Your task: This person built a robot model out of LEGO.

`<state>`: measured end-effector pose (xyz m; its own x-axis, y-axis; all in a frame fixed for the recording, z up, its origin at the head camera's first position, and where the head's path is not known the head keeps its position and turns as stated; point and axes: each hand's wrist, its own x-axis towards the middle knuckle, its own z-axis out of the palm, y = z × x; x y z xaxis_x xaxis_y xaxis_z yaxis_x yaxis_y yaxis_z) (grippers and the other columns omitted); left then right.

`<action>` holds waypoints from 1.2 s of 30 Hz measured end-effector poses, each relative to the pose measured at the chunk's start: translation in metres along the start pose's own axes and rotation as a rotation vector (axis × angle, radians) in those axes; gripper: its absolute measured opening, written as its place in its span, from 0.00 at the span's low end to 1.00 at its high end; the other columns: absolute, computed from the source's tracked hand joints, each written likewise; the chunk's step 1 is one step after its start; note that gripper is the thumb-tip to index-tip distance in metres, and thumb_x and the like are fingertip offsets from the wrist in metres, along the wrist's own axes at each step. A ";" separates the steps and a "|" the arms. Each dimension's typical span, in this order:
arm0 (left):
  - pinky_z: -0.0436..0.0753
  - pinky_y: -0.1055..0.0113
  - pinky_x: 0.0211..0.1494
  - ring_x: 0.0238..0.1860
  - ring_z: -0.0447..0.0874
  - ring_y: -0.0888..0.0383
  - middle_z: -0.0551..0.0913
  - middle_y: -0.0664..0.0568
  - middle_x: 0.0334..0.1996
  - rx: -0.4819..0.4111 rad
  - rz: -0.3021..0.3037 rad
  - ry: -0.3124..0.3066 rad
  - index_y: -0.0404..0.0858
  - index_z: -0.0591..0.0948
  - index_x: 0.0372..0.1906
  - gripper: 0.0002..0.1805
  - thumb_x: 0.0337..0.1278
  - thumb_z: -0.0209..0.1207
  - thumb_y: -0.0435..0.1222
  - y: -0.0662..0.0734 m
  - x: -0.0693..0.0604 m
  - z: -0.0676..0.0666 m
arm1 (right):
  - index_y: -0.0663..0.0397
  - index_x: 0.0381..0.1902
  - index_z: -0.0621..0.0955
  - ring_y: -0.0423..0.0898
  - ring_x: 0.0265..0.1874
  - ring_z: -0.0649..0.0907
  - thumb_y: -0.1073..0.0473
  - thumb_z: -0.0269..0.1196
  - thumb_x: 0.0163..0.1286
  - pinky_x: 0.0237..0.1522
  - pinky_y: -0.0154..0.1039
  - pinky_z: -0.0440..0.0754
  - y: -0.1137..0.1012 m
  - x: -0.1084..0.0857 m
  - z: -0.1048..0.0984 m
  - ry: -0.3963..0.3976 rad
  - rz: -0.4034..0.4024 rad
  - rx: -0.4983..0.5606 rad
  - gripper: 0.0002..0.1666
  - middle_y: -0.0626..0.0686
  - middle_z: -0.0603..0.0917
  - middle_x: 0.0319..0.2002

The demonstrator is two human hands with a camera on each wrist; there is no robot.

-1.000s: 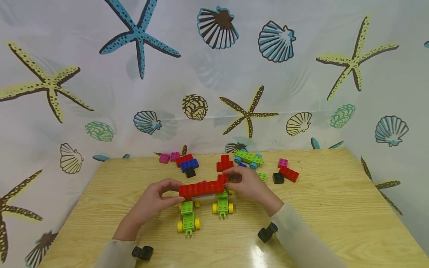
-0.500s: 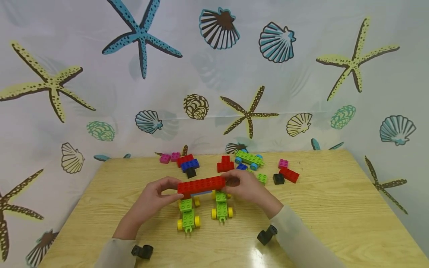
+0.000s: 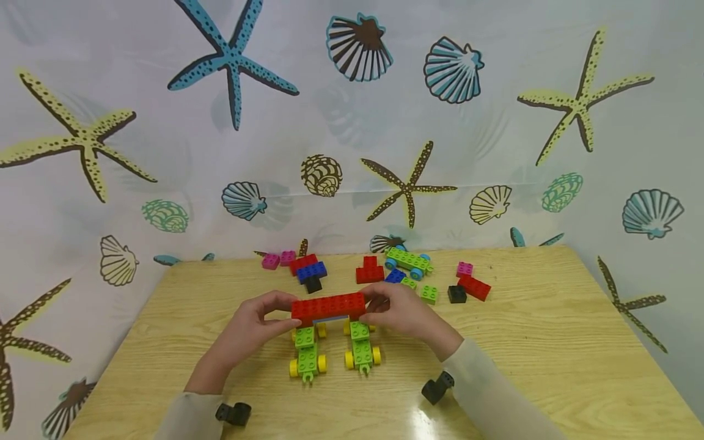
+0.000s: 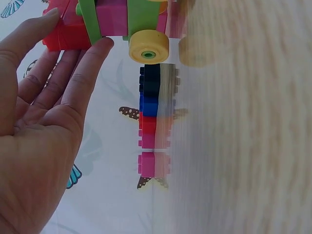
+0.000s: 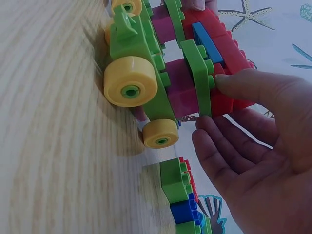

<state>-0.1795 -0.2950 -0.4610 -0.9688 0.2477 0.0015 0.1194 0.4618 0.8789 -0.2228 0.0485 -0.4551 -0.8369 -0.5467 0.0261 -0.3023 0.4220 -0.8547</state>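
Note:
A long red row of toy building bricks (image 3: pixel 328 305) spans two green wheeled bases, the left base (image 3: pixel 308 362) and the right base (image 3: pixel 362 354), both with yellow wheels. My left hand (image 3: pixel 255 327) pinches the red row's left end, thumb on the near side and fingers behind. At the other end my right hand (image 3: pixel 400 310) pinches the red bricks; in the right wrist view its thumb lies on a red brick. Magenta bricks (image 5: pixel 180 87) stand under the green upper plates. A blue piece (image 5: pixel 208 44) lies beneath the row. Whether every stud is pressed home cannot be seen.
Behind lie loose pink (image 3: pixel 270 261), blue (image 3: pixel 311 270) and black (image 3: pixel 313 283) bricks, plus a stepped red stack (image 3: pixel 370 270). A green base with blue wheels (image 3: pixel 408 260) stands at the back. Further right are a black brick (image 3: pixel 457 293) and a red brick (image 3: pixel 475 286).
The right green base has come nearer and slightly left, alongside the left base. The right end of the red row has moved left and now sits over it, with the right hand following.

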 end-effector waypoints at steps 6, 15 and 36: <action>0.93 0.64 0.62 0.66 0.86 0.42 0.89 0.42 0.63 0.004 -0.014 -0.001 0.40 0.85 0.66 0.22 0.73 0.74 0.41 0.001 0.001 -0.001 | 0.53 0.70 0.85 0.44 0.51 0.89 0.55 0.76 0.76 0.58 0.41 0.90 -0.002 0.000 -0.002 -0.007 -0.006 0.027 0.28 0.53 0.91 0.57; 0.93 0.64 0.62 0.66 0.87 0.40 0.89 0.41 0.63 -0.025 -0.015 -0.006 0.38 0.86 0.66 0.22 0.73 0.74 0.39 0.002 0.001 0.000 | 0.52 0.70 0.85 0.47 0.56 0.89 0.51 0.74 0.79 0.64 0.47 0.91 -0.002 -0.002 -0.005 -0.001 -0.031 0.048 0.26 0.54 0.90 0.60; 0.92 0.64 0.64 0.68 0.86 0.43 0.90 0.44 0.64 -0.007 -0.026 -0.008 0.41 0.86 0.66 0.23 0.73 0.74 0.42 0.002 0.002 0.000 | 0.56 0.67 0.88 0.47 0.53 0.90 0.54 0.75 0.78 0.61 0.42 0.92 0.002 -0.002 -0.005 0.008 -0.031 0.068 0.24 0.56 0.91 0.58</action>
<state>-0.1813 -0.2940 -0.4592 -0.9698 0.2427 -0.0252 0.0927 0.4620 0.8820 -0.2245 0.0543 -0.4545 -0.8312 -0.5530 0.0572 -0.2967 0.3543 -0.8868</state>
